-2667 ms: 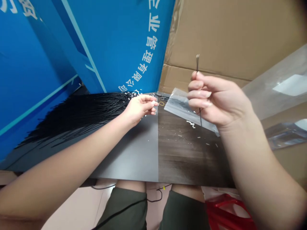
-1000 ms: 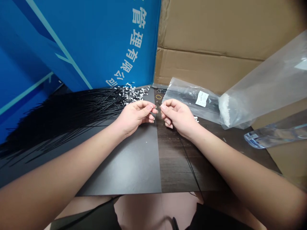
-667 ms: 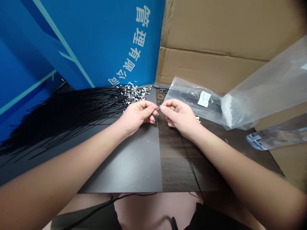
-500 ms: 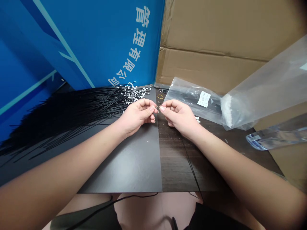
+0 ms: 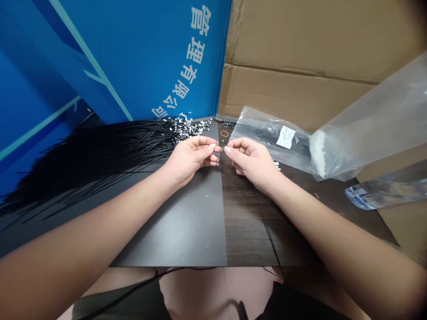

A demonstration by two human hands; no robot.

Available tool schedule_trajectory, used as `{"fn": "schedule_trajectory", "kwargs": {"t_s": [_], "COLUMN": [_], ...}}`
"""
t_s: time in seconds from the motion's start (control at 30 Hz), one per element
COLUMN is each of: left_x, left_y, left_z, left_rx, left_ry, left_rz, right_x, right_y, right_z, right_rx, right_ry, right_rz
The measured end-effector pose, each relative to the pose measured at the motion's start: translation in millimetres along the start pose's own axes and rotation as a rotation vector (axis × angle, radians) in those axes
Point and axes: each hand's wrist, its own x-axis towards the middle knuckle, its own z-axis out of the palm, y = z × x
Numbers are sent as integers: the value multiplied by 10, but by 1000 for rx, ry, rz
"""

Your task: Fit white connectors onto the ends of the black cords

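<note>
Your thin black wire (image 5: 268,231) was pinched in your right hand's (image 5: 251,159) fingers, its tip just poking out, its middle hidden by the hand, its tail reaching the counter's (image 5: 173,235) front edge. Your left hand (image 5: 189,161) was just beside it, fingertips bunched (whether they gripped anything, you couldn't tell). Beyond lay a wire heap (image 5: 100,151), cut off at left, its white ends (image 5: 187,129) partly hidden.

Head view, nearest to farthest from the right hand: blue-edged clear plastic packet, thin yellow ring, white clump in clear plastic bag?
1. Thin yellow ring, just beyond the right hand
2. White clump, to its right
3. Blue-edged packet, farthest right
</note>
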Motion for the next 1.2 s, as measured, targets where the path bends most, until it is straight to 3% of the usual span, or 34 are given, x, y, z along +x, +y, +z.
{"fn": "schedule_trajectory", "kwargs": {"t_s": [0.17,0.37,0.53,0.83,1.1,1.2], "left_x": [-1,-29,-52,-56,-48,-51], "left_y": [1,-16,-3,26,92,110], "left_z": [-10,22,64,54,50,64], "left_rx": [58,113,195,167,382,372], "left_ry": [23,-34,-51,-75,-62,-52], "left_rz": [-2,-9,24,-80,-26,-18], "right_x": [-1,-18,-15,-24,-14,-21], "right_y": [15,-16,-20,-4,-17,-29], "right_z": [7,33,30,-21,-31,-8], "right_rx": [-56,-117,-192,-476,-468,-420], "right_ry": [5,28,49,95,80,79], "right_rz": [-28,-75,-157,-354,-349,-324]}}
